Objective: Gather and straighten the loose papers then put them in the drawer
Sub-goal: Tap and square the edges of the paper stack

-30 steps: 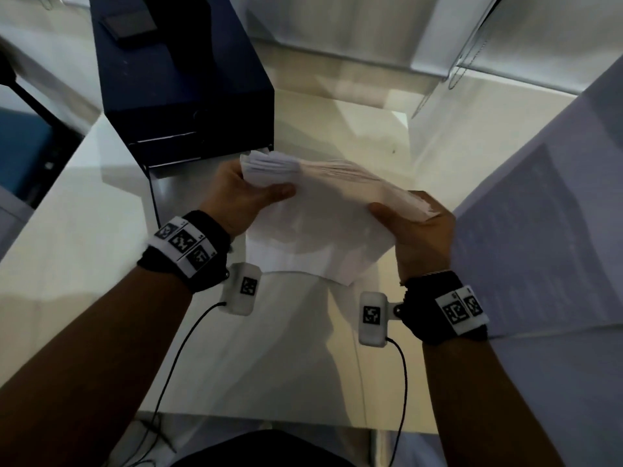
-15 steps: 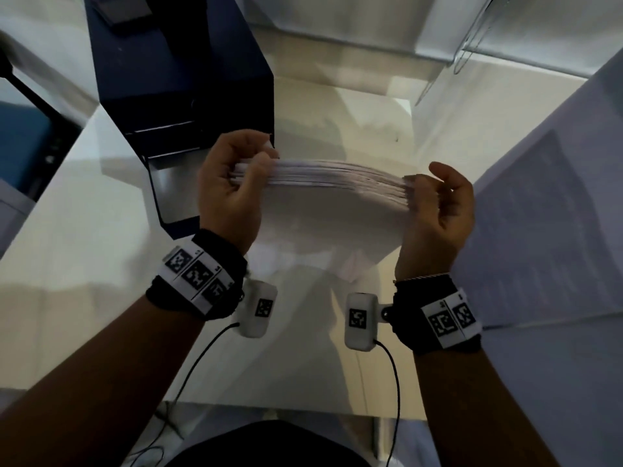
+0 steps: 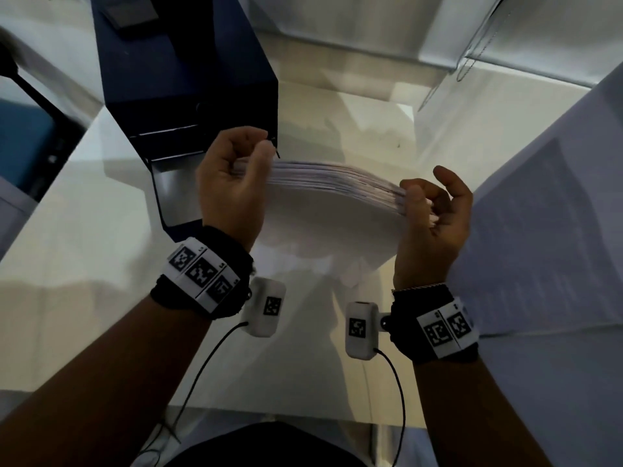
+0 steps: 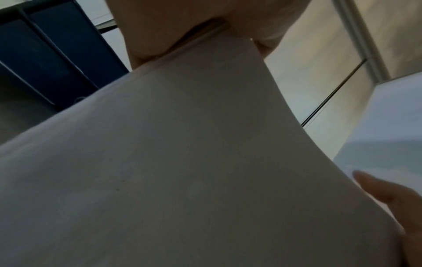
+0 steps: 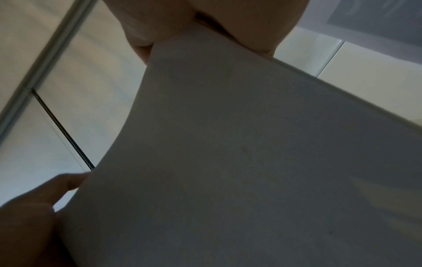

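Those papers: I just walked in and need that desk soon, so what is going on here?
A person is squaring up a stack of papers, held on edge above the white desk. The left hand grips one end and the right hand the other. The top edges look fairly even. The stack is not yet in the dark blue drawer unit behind it.

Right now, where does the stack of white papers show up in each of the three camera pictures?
Head: the stack of white papers stands on edge at centre, held between the left hand and the right hand.
Left wrist: its flat face fills most of the picture.
Right wrist: again it fills the centre and right.
Shared landmark: the dark blue drawer cabinet shows in the head view and at upper left of the left wrist view, not in the right wrist view.
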A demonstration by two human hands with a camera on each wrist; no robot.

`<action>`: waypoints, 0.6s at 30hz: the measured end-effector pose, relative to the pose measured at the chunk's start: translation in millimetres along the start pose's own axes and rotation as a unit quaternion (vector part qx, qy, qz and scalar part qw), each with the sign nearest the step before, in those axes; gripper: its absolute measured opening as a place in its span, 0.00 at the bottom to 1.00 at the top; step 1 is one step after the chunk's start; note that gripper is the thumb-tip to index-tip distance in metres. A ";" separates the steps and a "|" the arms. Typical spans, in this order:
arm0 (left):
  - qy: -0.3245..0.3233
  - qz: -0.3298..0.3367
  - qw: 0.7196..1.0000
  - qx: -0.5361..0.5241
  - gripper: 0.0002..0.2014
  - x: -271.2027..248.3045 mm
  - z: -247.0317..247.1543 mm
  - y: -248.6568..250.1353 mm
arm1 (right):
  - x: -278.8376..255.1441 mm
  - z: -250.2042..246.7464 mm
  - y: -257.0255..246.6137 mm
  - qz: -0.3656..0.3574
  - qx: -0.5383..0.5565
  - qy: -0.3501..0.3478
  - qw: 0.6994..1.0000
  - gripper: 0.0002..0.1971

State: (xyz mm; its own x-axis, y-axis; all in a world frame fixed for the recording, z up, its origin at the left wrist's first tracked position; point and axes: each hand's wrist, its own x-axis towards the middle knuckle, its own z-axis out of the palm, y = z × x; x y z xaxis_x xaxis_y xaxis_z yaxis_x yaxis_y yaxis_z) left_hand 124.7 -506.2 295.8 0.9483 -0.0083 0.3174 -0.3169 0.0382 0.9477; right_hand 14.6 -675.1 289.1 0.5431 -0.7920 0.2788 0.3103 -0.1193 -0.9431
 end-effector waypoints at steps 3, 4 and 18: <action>0.010 -0.010 1.000 0.013 0.06 0.4 3.3 -1.4 | -1.8 -7.5 6.7 -0.008 -0.033 -0.084 0.996 0.36; 0.016 -0.018 1.000 -0.003 0.07 1.3 3.3 -0.2 | -2.5 -10.0 8.9 -0.003 -0.055 -0.102 0.993 0.41; -0.205 -0.005 0.979 -0.005 0.22 -4.0 -32.6 -11.6 | 5.0 -27.4 -4.2 0.063 -0.086 -0.112 0.988 0.23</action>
State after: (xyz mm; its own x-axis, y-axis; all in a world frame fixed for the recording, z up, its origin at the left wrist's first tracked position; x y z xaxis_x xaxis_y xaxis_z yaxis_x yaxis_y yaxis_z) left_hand 125.2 -474.1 282.5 0.8630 -0.4082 0.2976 -0.3064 0.0454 0.9508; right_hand -5.3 -694.9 289.5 0.7342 -0.6566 0.1728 0.1023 -0.1446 -0.9842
